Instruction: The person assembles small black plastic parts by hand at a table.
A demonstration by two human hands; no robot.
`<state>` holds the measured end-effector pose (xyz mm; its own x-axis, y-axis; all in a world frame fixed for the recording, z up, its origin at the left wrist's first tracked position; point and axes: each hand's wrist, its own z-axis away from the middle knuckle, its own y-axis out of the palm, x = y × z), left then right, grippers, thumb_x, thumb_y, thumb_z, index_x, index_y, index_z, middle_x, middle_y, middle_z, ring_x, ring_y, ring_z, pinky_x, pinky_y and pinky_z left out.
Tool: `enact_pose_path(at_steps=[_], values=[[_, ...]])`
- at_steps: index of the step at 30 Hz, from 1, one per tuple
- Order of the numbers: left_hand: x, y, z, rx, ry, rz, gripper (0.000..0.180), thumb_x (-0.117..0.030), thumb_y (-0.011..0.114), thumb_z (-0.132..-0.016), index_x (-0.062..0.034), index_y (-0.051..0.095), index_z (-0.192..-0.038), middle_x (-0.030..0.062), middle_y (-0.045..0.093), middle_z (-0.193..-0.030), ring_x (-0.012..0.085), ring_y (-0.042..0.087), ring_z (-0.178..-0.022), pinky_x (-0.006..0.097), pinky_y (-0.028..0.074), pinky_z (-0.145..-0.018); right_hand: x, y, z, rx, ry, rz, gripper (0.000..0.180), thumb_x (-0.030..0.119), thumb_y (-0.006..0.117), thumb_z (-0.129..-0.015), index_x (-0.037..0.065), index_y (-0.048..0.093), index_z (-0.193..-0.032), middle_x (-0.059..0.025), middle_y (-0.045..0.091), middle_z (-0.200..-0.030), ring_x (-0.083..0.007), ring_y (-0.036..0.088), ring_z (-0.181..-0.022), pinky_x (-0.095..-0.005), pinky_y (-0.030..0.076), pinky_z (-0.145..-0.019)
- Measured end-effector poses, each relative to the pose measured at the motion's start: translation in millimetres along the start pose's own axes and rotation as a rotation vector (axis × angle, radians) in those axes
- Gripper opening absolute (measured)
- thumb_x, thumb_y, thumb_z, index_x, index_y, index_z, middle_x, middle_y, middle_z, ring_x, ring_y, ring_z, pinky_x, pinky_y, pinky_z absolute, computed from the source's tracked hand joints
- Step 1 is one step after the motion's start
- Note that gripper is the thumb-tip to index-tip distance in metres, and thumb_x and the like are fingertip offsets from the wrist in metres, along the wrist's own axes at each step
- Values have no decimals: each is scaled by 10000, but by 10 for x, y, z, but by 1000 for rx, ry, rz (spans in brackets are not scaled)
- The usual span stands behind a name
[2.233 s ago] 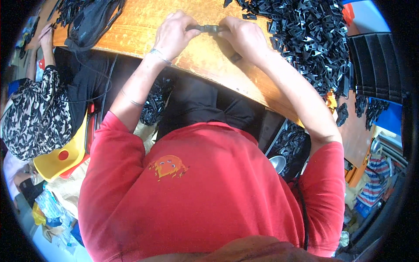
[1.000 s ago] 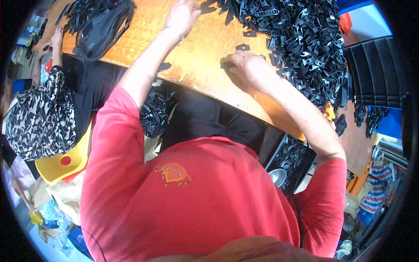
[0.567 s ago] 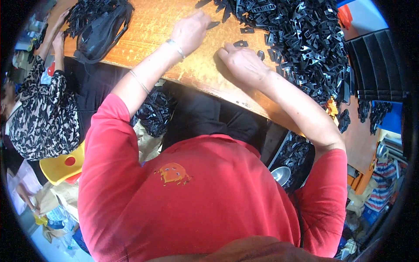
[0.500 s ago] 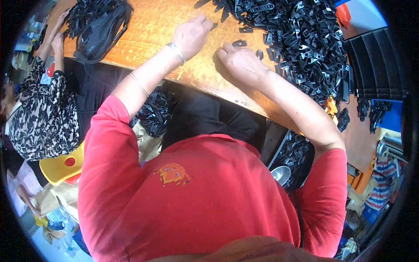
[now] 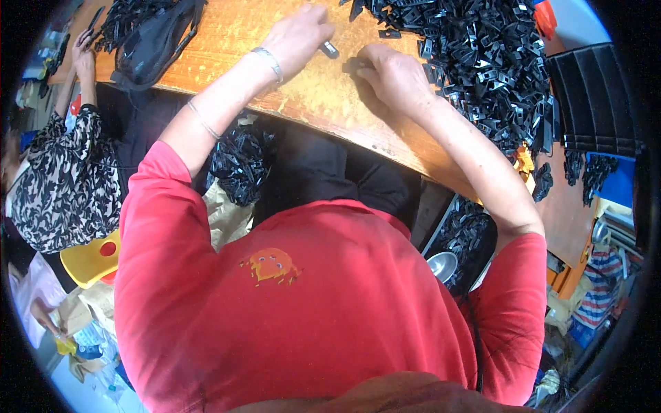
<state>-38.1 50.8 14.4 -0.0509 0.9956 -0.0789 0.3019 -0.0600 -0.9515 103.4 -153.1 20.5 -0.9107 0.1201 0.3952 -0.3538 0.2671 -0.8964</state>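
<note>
My left hand rests on the orange wooden table, its fingers closed on a small black plastic part that sticks out toward the right. My right hand lies a little to the right, fingers curled over another small black piece on the tabletop. The two hands are close together but apart. A big heap of black plastic parts lies just right of my right hand. A metal bracelet sits on my left wrist.
A black bag lies on the table's left end. A person in a black-and-white patterned top sits at the left, beside a yellow stool. Black trays stand at the right. More black parts sit under the table edge.
My hands parted from joining a piece; the left reached far up the table, then came back. Both hands now sit near each other by the heap, each on a small part.
</note>
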Motion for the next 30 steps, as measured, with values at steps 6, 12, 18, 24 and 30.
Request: enact_pose_path(at_steps=[6,12,18,24,30], values=[[150,46,262,16,-129,216,247,-177,807,-854,-75,729,-1065,112,643,-1051,332,646,-1033,429,535,-914,-31,173,-178,-136,9,31,244,269,819,-876,116,788,-1064,-135,668,-978,-371,714,-876,-482,575,-776],[275,165,390,-20,-168,298,216,-194,814,-860,-58,737,-1008,125,664,-975,347,667,-941,449,535,-843,-24,369,-351,-130,-10,18,211,266,834,-856,125,805,-1010,-122,671,-956,-355,715,-862,-472,580,-773],[227,221,349,-41,-182,344,206,-193,818,-852,-43,728,-961,127,651,-942,356,663,-912,456,526,-811,43,513,-531,-123,-131,82,170,240,812,-864,90,790,-942,-110,678,-944,-343,717,-862,-461,581,-764],[309,37,319,11,-175,355,195,-164,832,-828,-26,723,-912,121,660,-916,338,671,-865,433,536,-787,139,397,-532,-73,-140,73,191,278,781,-895,94,787,-949,-121,686,-948,-350,718,-861,-464,579,-778],[666,-221,110,214,-116,513,281,-144,767,-917,-27,739,-1171,109,681,-859,203,673,-831,354,546,-774,-95,-138,-152,-52,-86,129,216,314,730,-936,111,772,-999,-109,668,-956,-337,714,-909,-461,587,-824]])
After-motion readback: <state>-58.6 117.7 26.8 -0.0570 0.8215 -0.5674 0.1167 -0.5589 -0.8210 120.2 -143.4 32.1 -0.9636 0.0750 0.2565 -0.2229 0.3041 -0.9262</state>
